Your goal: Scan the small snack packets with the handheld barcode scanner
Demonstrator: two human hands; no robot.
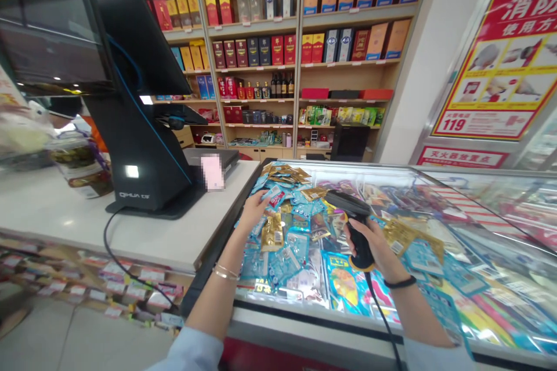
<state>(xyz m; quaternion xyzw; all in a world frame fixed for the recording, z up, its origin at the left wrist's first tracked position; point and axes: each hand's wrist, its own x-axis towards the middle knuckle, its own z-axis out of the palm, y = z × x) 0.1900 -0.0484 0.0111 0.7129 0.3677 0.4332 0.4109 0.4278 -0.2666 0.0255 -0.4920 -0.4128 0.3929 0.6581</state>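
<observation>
Your left hand (pixel 256 210) pinches a packet (pixel 275 198) at six o'clock, just below centre; your right hand (pixel 378 243) grips the scanner (pixel 349 203) at four o'clock. Loose sachets (pixel 272 234) lie beneath both.

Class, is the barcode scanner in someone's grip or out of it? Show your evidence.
In: the right grip wraps around the handle of the barcode scanner.

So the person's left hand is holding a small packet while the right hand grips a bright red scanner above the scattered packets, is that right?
Not quite: the scanner isn't bright red; the head view shows it is black with yellow trim. The rest stands: the right hand grips it above the scattered packets, and the left hand holds a small packet.
</observation>
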